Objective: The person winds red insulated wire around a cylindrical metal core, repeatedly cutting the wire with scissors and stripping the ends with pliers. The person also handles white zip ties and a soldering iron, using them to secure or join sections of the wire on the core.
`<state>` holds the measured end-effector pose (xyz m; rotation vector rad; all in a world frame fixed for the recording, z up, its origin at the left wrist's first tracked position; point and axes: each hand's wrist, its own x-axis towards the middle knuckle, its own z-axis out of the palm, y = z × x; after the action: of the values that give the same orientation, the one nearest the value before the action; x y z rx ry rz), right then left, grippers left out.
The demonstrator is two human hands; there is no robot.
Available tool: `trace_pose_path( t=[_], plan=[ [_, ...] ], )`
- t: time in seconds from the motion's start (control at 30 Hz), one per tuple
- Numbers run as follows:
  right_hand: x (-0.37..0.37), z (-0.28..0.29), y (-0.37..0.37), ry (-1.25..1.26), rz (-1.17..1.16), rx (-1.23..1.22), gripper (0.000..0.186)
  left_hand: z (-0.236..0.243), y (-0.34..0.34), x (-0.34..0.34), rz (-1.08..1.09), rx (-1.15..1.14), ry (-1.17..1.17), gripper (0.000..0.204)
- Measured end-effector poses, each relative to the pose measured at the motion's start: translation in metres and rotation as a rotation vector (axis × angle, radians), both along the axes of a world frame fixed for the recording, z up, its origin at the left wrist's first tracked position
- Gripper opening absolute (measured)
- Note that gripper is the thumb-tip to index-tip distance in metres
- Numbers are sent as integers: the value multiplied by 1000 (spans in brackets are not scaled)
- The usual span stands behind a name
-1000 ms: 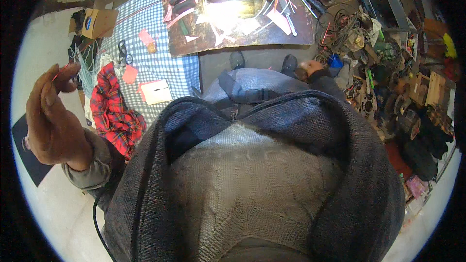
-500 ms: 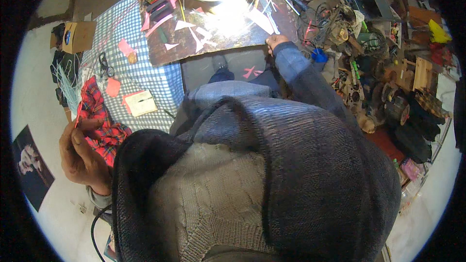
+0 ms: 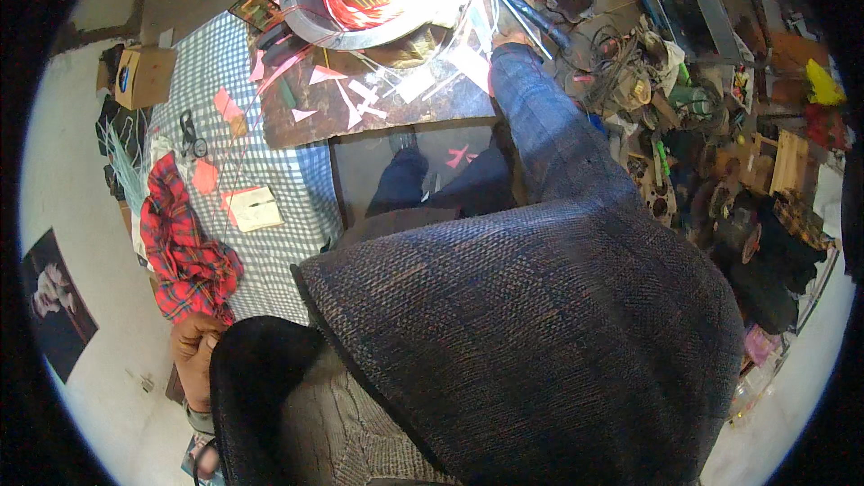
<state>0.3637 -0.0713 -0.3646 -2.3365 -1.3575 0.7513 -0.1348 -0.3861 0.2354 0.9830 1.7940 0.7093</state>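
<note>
My left hand [image 3: 194,349] is low at the left, beside the edge of my dark jacket and just below a red plaid cloth [image 3: 184,243]. Its fingers are curled together; what they hold, if anything, is hidden. My right hand [image 3: 513,40] reaches to the right side of a brown board [image 3: 310,126], near white tubes [image 3: 531,31] and a dark blue tool [image 3: 549,27]. The sleeve covers most of it and its fingers do not show. At the board's far side sits a round metal motor stator [image 3: 301,20] with red wire coils [image 3: 340,0], partly washed out by a bright light.
Pink and white paper scraps [image 3: 364,103] lie on the board. A blue checked tablecloth [image 3: 301,184] at the left bears scissors [image 3: 191,133] and an open notebook [image 3: 256,209]. Cables and machine parts [image 3: 621,54] crowd the right side; a cardboard box [image 3: 144,76] stands far left.
My left hand has come down and in toward my jacket; the thin red strand seen in it before no longer shows there. My right arm has reached farther forward. The view has shifted.
</note>
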Motion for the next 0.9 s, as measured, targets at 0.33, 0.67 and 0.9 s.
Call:
trace_pose_path(
  t=[0.33,0.67,0.9],
  plan=[
    [-22,56,33,-280,167,-353,54,-23,-14,12,35,-149,-86,46],
    [-47,85,-36,826,-287,-387,26,-234,33,-2,144,-399,-249,54],
    [-31,51,-55,183,-45,62,35,-290,98,109,-302,-228,-428,43]
  ],
)
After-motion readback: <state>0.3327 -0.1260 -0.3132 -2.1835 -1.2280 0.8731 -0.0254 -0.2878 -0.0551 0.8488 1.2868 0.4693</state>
